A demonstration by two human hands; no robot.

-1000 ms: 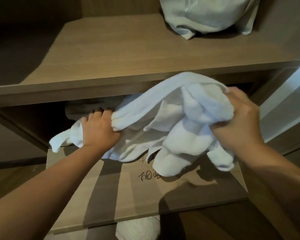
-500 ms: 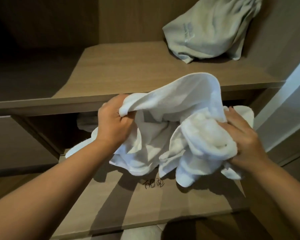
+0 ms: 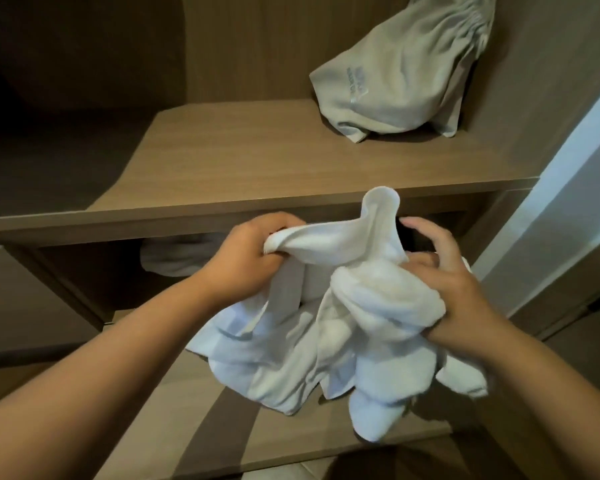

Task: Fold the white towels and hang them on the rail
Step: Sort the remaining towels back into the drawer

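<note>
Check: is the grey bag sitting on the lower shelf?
No, the grey bag rests on the upper shelf, above the white towel.

Over the last second the left hand (image 3: 246,258) has lifted from low beside the lower shelf (image 3: 194,424) to just under the upper shelf's (image 3: 257,161) front edge, and the two hands have drawn closer together. The white towel (image 3: 326,341) has bunched narrower, one fold now peaking upward. The right hand's (image 3: 454,289) forefinger has opened, and the writing on the lower shelf is now covered.
</note>
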